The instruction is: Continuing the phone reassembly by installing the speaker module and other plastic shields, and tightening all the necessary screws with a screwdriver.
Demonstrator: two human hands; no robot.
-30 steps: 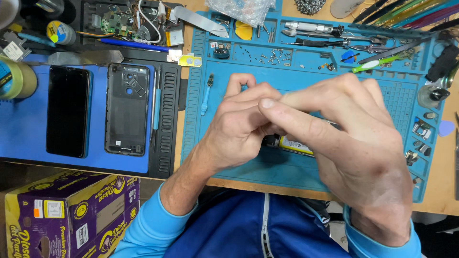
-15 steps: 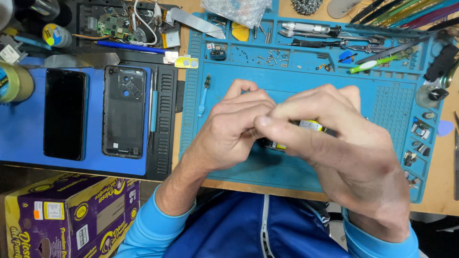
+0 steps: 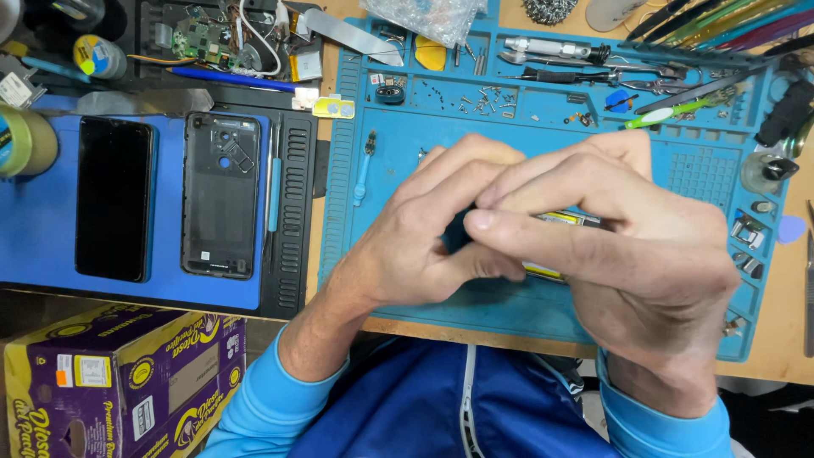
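Observation:
Both hands meet over the blue repair mat (image 3: 509, 314). My left hand (image 3: 424, 237) and my right hand (image 3: 627, 254) are closed together around a small flat part with a yellow edge (image 3: 564, 219); most of it is hidden behind my fingers. The right thumb lies across the left fingers. What the part is I cannot make out beyond its yellow and dark strip.
A black phone (image 3: 114, 199) and a black back cover (image 3: 220, 195) lie on a blue pad at the left. Screws, tweezers and picks fill the mat's top trays (image 3: 526, 97). A circuit board (image 3: 199, 38) lies top left. A purple cardboard box (image 3: 119, 382) stands below the desk edge.
My hands stay clasped on the part; the right thumb has slid leftward over the left fingers, and the yellow-edged part shows a little more between them.

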